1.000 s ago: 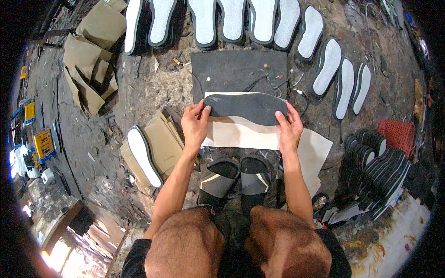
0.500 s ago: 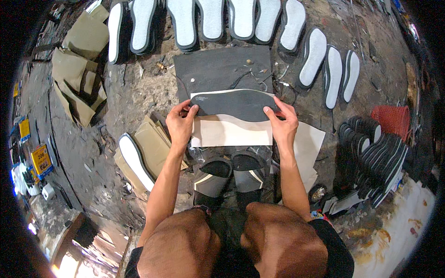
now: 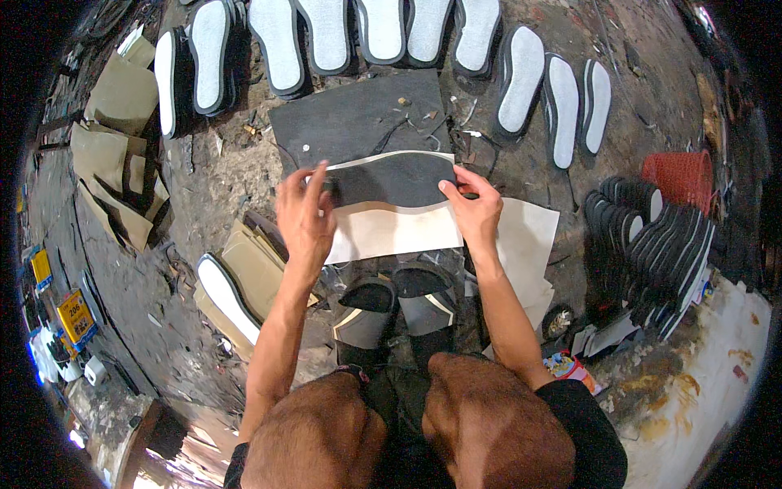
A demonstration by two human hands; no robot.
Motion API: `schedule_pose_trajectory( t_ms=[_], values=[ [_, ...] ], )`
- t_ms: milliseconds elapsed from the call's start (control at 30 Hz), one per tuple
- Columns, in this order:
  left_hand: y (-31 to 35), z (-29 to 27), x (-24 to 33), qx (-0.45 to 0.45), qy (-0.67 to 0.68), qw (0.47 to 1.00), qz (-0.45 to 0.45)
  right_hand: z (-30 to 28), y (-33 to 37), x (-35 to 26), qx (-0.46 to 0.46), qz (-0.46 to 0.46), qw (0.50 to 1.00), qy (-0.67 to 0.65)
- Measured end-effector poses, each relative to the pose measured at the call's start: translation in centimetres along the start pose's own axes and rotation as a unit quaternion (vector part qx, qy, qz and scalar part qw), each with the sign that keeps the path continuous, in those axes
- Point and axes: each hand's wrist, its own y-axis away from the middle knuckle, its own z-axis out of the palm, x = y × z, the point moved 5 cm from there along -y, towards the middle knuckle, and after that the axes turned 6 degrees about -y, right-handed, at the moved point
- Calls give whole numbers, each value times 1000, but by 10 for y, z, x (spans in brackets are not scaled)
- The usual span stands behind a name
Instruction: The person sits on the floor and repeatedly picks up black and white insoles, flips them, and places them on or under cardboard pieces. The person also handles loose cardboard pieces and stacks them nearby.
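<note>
A dark grey shoe sole lies crosswise on a cream sheet, whose edge shows above and below it. My right hand pinches the sole's right end between thumb and fingers, at the sheet's edge. At the other end, my left hand has its fingers spread, partly covering the sole's tip; nothing is held in it. Beneath the sheet's far side is a flat black mat.
White-faced soles stand in stacks along the far side. Tan sheets and a lone white sole are at left. To the right are dark soles in a pile and a red basket. My sandalled feet are close below the sheet.
My left hand has loosened from the sole's left end and spread its fingers. My right hand keeps its pinch. The whole view has shifted slightly, moving the scene left.
</note>
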Motion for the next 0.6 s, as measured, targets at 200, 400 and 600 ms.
schedule_pose_trajectory(
  t_ms=[200,400,600],
  values=[
    [-36,-2,32,-162,-6,977,135,13,42,1,-33,52,997,-36],
    [11,-113,105,-234,60,955,173,47,112,-89,-54,222,894,-385],
    [40,-145,62,-14,631,720,-289,33,64,-153,-180,98,846,-492]
  ],
)
